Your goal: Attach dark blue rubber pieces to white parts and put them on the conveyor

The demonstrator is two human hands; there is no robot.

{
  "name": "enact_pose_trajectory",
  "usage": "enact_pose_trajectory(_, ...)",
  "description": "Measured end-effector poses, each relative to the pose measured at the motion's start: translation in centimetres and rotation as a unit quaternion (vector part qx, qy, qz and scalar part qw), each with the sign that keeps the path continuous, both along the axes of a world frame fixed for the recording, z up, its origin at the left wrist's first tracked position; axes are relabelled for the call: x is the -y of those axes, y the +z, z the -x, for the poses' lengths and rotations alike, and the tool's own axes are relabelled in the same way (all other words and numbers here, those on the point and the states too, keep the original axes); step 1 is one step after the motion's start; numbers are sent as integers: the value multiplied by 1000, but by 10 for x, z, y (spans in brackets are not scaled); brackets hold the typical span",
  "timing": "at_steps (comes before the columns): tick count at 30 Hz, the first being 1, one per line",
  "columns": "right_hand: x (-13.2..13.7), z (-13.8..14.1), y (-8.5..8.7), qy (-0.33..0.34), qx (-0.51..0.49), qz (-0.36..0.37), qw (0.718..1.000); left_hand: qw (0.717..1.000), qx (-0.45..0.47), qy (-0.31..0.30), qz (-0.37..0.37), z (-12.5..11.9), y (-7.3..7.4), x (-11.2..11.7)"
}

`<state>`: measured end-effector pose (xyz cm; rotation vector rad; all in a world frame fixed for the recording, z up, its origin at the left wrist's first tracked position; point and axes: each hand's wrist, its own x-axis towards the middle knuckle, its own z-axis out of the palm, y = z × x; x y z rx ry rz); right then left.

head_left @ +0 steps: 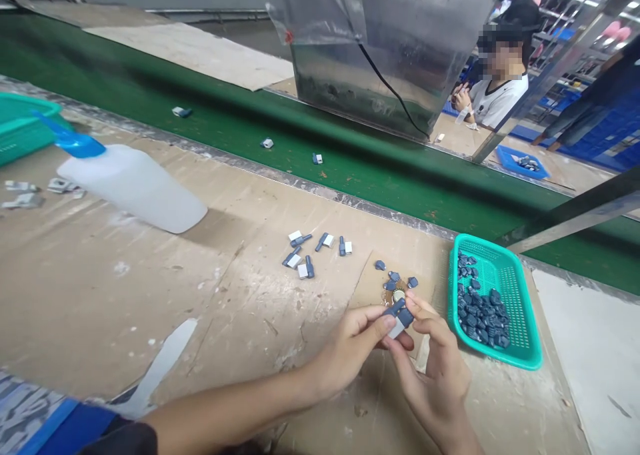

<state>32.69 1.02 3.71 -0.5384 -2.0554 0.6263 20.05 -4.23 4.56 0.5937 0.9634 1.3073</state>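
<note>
My left hand [350,348] and my right hand [435,368] meet over the worktable, both pinching one small grey-blue plastic part with a white end [400,319]. Just beyond my fingers lie a few loose grey-blue pieces [395,278] around a small round disc [398,296]. Farther left sit several finished grey-and-white parts [313,249]. A teal mesh basket [520,288] holding many grey-blue pieces stands right of my right hand.
A white squeeze bottle with a blue nozzle [133,181] lies on its side at left, near another teal basket [20,128]. A green conveyor belt [215,108] carries several small parts past a metal housing [390,48]. Another person [497,88] sits across it.
</note>
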Motion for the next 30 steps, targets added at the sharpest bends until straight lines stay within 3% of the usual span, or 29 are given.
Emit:
enact_pose_trajectory(6,-5,-5,-3,-2,24,-47,999,999,28,-16,15,-10,0,-5)
enact_pose_trajectory(9,-9,-6,-9,11,50,-41,998,998,-19,-63,-8,-2,-8,-14)
enact_pose_trajectory(11,-21,-13,-11,14,96,-42,994,992,-103,-62,-32,17,-15,-26)
enact_pose_trajectory(13,-45,-28,-13,-22,153,-50,987,965,-256,-33,-50,48,-19,-47)
enact_pose_trajectory(16,-95,-66,-27,-120,249,-60,959,858,-512,6,-24,97,-18,-96)
enact_pose_trajectory(20,-148,-110,-62,-163,383,-69,907,819,-574,8,-8,122,-10,-172)
enact_pose_trajectory(23,-159,-118,-77,-152,404,-78,899,798,-600,-41,-28,118,-4,-206)
enact_pose_trajectory(26,-156,-113,-74,-157,385,-76,906,764,-637,-97,-32,123,-1,-198)
enact_pose_trajectory(30,-154,-108,-64,-169,359,-47,917,693,-708,-127,42,141,-4,-134)
